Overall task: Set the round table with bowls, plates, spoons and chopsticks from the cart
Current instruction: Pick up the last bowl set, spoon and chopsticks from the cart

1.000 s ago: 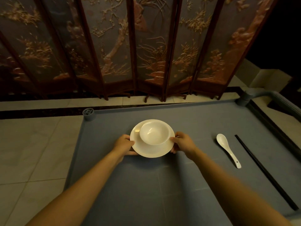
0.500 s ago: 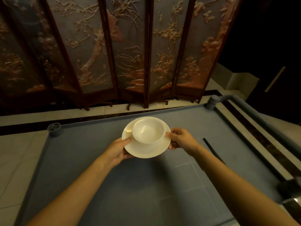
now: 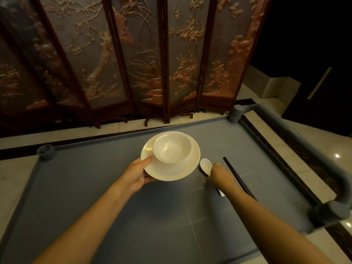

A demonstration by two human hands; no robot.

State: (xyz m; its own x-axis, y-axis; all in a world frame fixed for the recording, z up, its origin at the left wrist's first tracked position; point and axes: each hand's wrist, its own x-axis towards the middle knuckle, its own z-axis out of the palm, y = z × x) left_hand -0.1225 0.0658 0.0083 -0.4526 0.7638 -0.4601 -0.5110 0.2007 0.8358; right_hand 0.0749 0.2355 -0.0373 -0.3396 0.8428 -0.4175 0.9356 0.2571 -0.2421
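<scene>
A white bowl (image 3: 172, 148) sits on a white plate (image 3: 171, 172), and my left hand (image 3: 136, 173) holds the plate by its left rim above the grey cart top (image 3: 114, 206). My right hand (image 3: 219, 175) is down on the white spoon (image 3: 205, 166), fingers over its handle; the spoon's bowl end shows beside the plate and its handle tip shows under my wrist. A pair of dark chopsticks (image 3: 239, 180) lies just right of that hand on the cart.
The cart has a raised rim and a grey handle bar (image 3: 312, 149) along its right side. A carved folding screen (image 3: 133, 63) stands on the tiled floor behind the cart. Pale floor tiles lie to the left and right.
My right hand has let go of the plate's right rim and dropped onto the spoon. The left hand alone now carries the plate and bowl, lifted off the cart.
</scene>
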